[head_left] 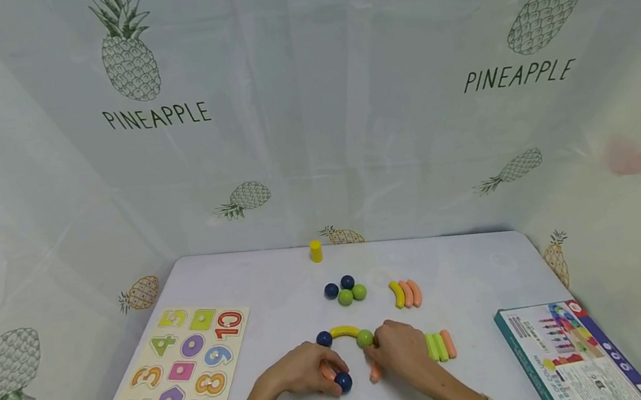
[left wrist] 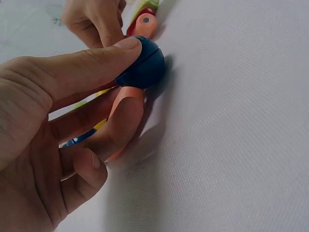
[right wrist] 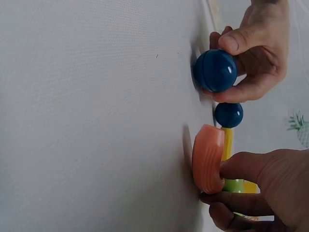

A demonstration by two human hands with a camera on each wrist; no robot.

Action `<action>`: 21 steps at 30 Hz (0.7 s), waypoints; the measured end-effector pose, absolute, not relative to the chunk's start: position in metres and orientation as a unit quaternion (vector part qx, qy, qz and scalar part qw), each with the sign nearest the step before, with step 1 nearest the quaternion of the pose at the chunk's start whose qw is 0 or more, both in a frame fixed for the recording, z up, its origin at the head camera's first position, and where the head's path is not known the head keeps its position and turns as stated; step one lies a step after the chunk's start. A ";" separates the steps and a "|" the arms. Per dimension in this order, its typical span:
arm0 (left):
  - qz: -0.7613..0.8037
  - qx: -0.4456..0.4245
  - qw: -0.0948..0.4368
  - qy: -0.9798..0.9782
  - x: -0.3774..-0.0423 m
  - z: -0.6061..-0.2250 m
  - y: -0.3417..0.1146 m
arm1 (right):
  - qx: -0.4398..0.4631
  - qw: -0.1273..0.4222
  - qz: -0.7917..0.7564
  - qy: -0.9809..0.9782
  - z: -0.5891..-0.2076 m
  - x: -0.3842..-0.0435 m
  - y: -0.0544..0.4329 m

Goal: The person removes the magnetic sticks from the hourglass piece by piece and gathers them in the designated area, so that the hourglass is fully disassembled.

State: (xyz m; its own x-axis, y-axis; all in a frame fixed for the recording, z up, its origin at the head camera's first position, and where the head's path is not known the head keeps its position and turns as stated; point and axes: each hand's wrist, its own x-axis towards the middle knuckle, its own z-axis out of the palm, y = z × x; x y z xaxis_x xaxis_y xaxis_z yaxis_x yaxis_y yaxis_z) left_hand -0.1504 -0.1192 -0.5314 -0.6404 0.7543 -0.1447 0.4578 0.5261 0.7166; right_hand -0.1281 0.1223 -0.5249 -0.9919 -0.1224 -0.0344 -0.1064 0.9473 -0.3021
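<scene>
My left hand (head_left: 307,370) pinches a dark blue ball (head_left: 343,382) between thumb and fingers, just above the white table. In the left wrist view an orange curved rod (left wrist: 129,93) meets that ball, partly behind the fingers. Farther back, a second blue ball (head_left: 324,339) is joined to a yellow curved rod (head_left: 344,330), which runs to a green ball (head_left: 365,338). Beside the green ball, my right hand (head_left: 402,351) grips another orange curved rod (right wrist: 208,159) by one end; its other end points toward me. Whether this rod touches the green ball is hidden.
Behind the hands lie loose blue and green balls (head_left: 345,297), and short curved rods (head_left: 407,294). Straight green rods (head_left: 436,347) lie right of the right hand. A number puzzle board (head_left: 144,351) is at left, a box (head_left: 574,355) at right, a yellow cylinder (head_left: 316,252) at the back.
</scene>
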 end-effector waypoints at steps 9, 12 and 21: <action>0.333 0.349 0.234 0.844 -0.151 -0.530 -0.119 | -0.058 0.045 -0.160 0.984 -0.526 -0.130 0.124; 0.332 0.346 0.235 0.845 -0.151 -0.530 -0.120 | -0.056 0.054 -0.164 0.983 -0.527 -0.130 0.125; 0.331 0.343 0.239 0.846 -0.151 -0.532 -0.120 | -0.056 0.044 -0.202 0.977 -0.511 -0.131 0.136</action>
State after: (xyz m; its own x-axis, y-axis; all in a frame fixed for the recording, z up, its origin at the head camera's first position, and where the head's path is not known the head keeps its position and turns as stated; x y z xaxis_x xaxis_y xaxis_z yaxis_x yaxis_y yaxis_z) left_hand -0.1507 -0.1201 -0.5316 -0.6504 0.7388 -0.1763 0.4226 0.5448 0.7243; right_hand -0.1312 0.1359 -0.5106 -0.9898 -0.1278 -0.0627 -0.0925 0.9122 -0.3991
